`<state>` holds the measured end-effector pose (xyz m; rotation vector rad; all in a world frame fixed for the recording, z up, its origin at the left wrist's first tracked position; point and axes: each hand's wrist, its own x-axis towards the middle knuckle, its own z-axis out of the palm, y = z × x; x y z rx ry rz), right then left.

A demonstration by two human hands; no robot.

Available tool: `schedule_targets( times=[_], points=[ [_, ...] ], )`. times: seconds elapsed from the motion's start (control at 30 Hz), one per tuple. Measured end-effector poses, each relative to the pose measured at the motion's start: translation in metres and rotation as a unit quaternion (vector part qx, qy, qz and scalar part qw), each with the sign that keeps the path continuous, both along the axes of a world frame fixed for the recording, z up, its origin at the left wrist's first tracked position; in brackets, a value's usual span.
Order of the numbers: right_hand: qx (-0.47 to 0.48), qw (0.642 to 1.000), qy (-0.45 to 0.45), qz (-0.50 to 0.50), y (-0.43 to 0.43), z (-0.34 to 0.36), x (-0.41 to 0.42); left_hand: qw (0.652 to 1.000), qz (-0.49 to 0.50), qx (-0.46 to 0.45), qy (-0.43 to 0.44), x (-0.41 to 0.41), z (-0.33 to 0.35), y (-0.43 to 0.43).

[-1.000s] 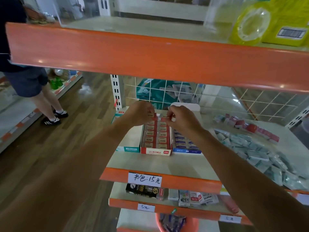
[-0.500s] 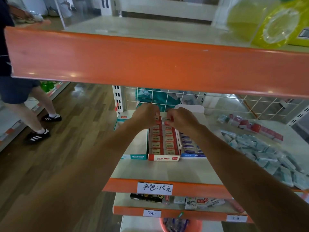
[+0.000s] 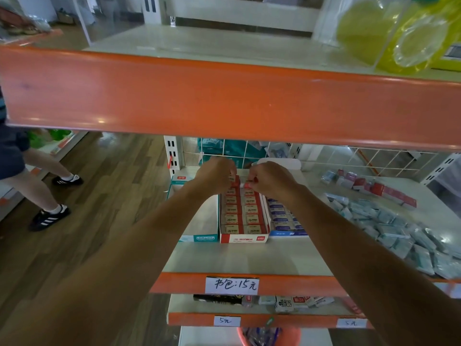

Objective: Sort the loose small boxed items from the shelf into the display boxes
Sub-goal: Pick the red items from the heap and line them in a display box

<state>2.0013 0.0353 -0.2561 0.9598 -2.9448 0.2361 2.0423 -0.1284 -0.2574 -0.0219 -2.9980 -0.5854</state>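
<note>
A red display box [image 3: 244, 238] stands on the middle shelf, filled with two rows of small red-and-tan boxed erasers [image 3: 243, 211]. Both hands reach to its far end. My left hand [image 3: 216, 174] has its fingers curled over a small red box at the back of the left row. My right hand [image 3: 270, 179] pinches another small red box at the back of the right row. A teal display box [image 3: 199, 238] sits left of the red one and a blue one [image 3: 287, 232] sits to its right. Loose teal boxed items [image 3: 389, 228] and loose red ones [image 3: 384, 191] lie on the shelf at right.
An orange-edged upper shelf [image 3: 224, 96] hangs close overhead, with yellow packaged goods [image 3: 409, 33] at its right. A wire grid backs the middle shelf. Lower shelves carry price labels [image 3: 231, 285] and more stock. A person's legs [image 3: 42, 186] stand in the aisle at left.
The view has tilted up, so the shelves sit lower in the frame. Both hands stay at the far end of the red display box. The person at left has stepped further left.
</note>
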Motion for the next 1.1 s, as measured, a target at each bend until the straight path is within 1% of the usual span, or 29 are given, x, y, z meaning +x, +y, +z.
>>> schedule_targets(
  times=[0.17, 0.4, 0.5, 0.57, 0.77, 0.83, 0.9, 1.0, 1.1],
  points=[
    [-0.008, 1.000, -0.008, -0.011, 0.001, -0.001, 0.000, 1.000, 0.008, -0.012, -0.007, 0.000, -0.001, 0.002],
    [-0.020, 0.999, -0.017, -0.023, 0.003, -0.002, 0.002, 0.999, 0.009, -0.030, 0.013, 0.002, -0.007, 0.004],
    [-0.021, 0.999, -0.015, -0.031, 0.002, -0.003, 0.005, 1.000, 0.016, -0.019, 0.001, 0.004, -0.007, 0.005],
    [-0.021, 0.999, -0.015, -0.037, 0.001, -0.002, 0.007, 0.999, 0.016, -0.029, -0.001, 0.004, -0.006, 0.006],
    [-0.012, 0.998, -0.043, -0.033, 0.002, 0.007, 0.016, 0.999, 0.032, -0.035, -0.006, 0.006, -0.004, 0.012],
    [-0.018, 0.999, -0.027, -0.029, 0.007, 0.010, 0.021, 0.999, 0.033, -0.032, 0.004, 0.008, -0.002, 0.014],
    [-0.020, 0.999, 0.009, -0.040, 0.018, 0.012, 0.025, 0.998, 0.028, -0.046, 0.029, 0.009, 0.003, 0.018],
    [-0.001, 0.996, 0.055, -0.073, 0.040, 0.015, 0.028, 0.994, 0.015, -0.087, 0.063, 0.010, 0.013, 0.032],
    [0.013, 0.991, 0.070, -0.110, 0.064, 0.017, 0.027, 0.993, 0.011, -0.088, 0.083, 0.009, 0.025, 0.053]
  ],
)
